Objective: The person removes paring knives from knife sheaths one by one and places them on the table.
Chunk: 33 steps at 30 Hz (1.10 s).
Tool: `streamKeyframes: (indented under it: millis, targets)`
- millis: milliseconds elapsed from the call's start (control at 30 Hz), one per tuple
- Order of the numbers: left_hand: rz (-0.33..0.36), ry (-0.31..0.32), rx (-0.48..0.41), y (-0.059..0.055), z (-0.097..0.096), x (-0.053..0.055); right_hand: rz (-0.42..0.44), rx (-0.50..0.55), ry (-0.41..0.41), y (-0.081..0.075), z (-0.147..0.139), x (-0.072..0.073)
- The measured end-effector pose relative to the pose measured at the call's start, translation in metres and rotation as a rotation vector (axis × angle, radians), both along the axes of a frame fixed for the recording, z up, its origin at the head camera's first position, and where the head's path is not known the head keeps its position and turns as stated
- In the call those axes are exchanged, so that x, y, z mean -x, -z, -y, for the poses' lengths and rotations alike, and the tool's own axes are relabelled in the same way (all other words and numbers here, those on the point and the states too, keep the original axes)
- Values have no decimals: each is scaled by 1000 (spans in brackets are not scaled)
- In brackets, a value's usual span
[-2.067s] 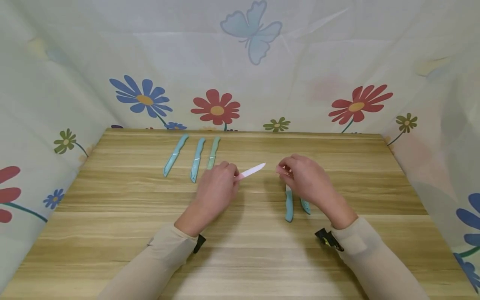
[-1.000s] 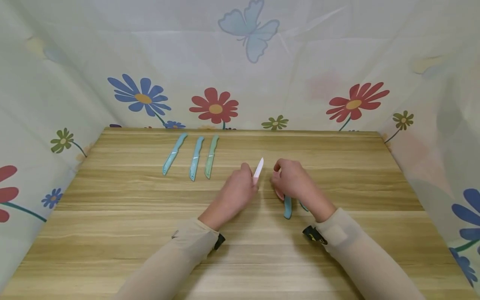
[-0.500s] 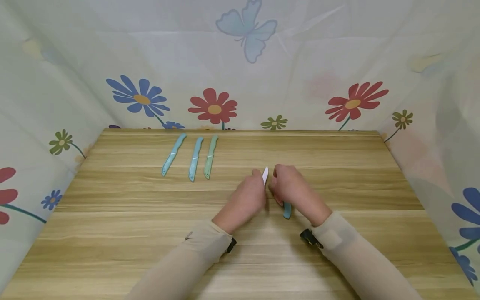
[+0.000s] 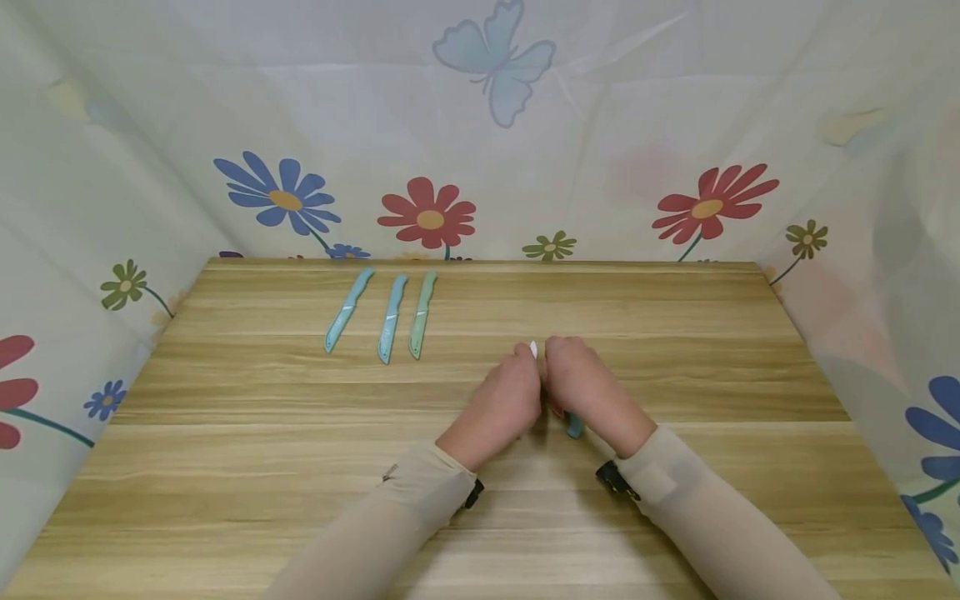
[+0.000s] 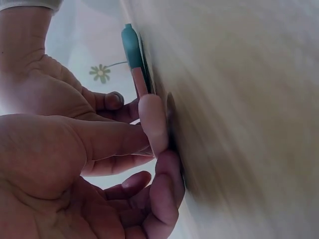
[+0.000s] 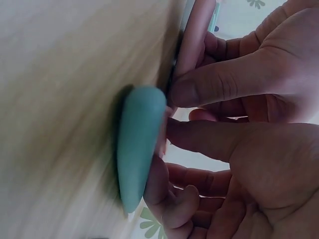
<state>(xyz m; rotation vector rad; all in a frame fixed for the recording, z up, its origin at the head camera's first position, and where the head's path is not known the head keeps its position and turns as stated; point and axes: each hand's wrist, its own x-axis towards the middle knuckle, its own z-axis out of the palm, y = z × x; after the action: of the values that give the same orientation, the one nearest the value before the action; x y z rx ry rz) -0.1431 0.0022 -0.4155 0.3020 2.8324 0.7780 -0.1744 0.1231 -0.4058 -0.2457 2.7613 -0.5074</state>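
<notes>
1. Two hands at work, close together mid-counter. The left hand (image 4: 501, 408) pinches the handle of the pink knife (image 5: 153, 117) between thumb and fingers, the rest of them curled in.
2. So the pink knife sits between the hands, low over the counter (image 4: 225, 467). Just a bit of its white blade (image 4: 533, 349) pokes out at the left hand's 1 o'clock, pointing roughly to 12. Can't tell if it's touching anything.
3. Right hand (image 4: 588, 383): thumb and a finger pinching a pink piece (image 4: 556, 407), other fingers curled. Most of that piece is hidden, so I can't make out its full shape.
4. Teal knife (image 4: 575, 426) on the counter at the right hand's 6 o'clock, only the handle end showing from above. From the right wrist it's right up front, blocking part of the pinch.
5. Over at the hands' 10 o'clock, well apart from them: a blue knife (image 4: 348, 310), then a second blue knife (image 4: 392, 319), then a green knife (image 4: 423, 315). All lying flat, none touching, handles aimed between 12 and 1.
6. Backdrop (image 4: 615, 108) has a butterfly print (image 4: 495, 62) at 12 and red flowers at 11 and 2. Beige sleeves (image 4: 382, 529) come in from about 7 and 5.
</notes>
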Motion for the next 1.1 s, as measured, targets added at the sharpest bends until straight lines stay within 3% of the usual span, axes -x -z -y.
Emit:
streamKeyframes:
  millis: [467,667,1100]
  targets:
    - [40,30,8,2,-6,1,21,-46,-5,-6,0,-4]
    - [60,51,7,2,-7,2,-4,-5,-2,-6,-3,-4]
    - [59,44,-13,1,-5,1,-91,-28,-2,-8,-9,-3]
